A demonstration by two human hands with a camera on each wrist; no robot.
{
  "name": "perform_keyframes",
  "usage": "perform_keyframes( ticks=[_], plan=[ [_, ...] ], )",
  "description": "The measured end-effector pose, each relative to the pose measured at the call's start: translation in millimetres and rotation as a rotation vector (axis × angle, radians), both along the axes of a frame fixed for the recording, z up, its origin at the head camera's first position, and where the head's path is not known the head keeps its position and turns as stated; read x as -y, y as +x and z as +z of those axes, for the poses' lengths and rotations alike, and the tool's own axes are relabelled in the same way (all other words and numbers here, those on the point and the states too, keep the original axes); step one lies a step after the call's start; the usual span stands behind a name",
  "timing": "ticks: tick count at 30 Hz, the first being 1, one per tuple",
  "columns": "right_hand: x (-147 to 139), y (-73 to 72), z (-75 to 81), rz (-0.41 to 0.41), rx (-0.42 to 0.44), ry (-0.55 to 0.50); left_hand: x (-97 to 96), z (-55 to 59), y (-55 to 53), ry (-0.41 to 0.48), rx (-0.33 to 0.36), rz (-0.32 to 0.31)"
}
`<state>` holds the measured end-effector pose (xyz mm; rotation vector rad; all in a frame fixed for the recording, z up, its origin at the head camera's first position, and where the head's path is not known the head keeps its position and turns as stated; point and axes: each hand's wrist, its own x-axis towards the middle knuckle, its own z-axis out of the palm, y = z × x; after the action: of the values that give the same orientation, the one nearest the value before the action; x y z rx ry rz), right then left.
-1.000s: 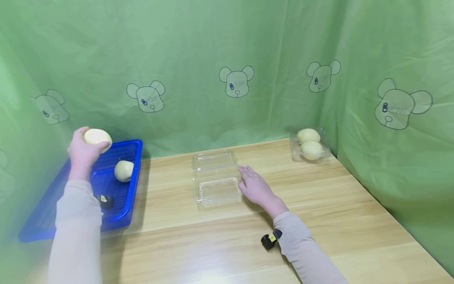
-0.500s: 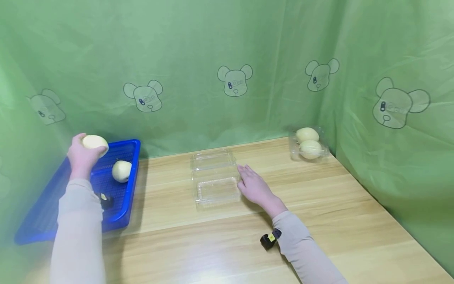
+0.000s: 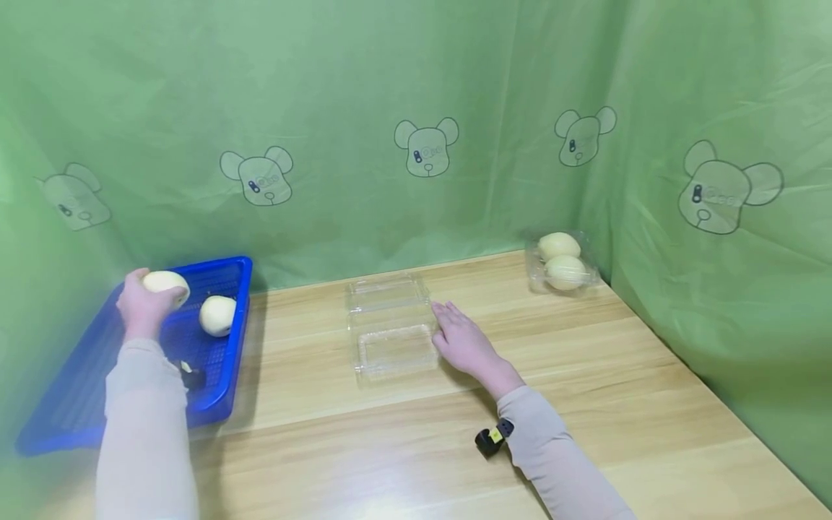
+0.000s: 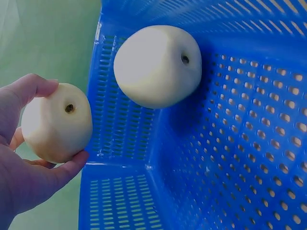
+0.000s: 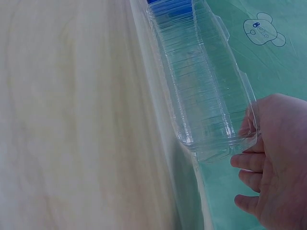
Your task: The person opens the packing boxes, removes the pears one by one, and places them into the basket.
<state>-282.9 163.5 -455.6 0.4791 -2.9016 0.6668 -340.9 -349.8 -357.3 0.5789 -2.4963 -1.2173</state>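
Note:
My left hand [image 3: 144, 307] grips a pale yellow pear [image 4: 60, 122] between thumb and fingers, above the far left part of a blue basket [image 3: 237, 347]. A second pear [image 4: 158, 67] lies inside the basket, to the right of that hand. My right hand [image 3: 464, 343] rests at the right edge of an opened clear plastic clamshell box [image 3: 398, 347], its fingers extended against the rim. In the right wrist view one digit shows through the clear plastic; whether it lies inside or outside the box I cannot tell.
Another clear box [image 3: 588, 285] with two pears [image 3: 564, 271] stands at the table's far right corner. Green cloth [image 3: 338, 231] hangs behind and along the sides. The wooden table [image 3: 364, 455] stretches toward me.
My left hand has lowered toward the basket, still holding the pear. The right hand stays at the clamshell box's edge. The head view has shifted slightly.

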Motion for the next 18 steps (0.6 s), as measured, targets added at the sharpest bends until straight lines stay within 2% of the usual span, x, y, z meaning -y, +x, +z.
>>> perform_keyframes(
  ticks=[9, 18],
  plan=[
    [0.5, -2.5, -1.0, 0.002, 0.002, 0.011, 8.5, -8.6, 0.1, 0.017, 0.051, -0.002],
    [0.6, -2.1, -2.6, -0.001, -0.003, 0.009, 14.0, -18.5, 1.6, -0.028, 0.118, -0.071]
  ],
)
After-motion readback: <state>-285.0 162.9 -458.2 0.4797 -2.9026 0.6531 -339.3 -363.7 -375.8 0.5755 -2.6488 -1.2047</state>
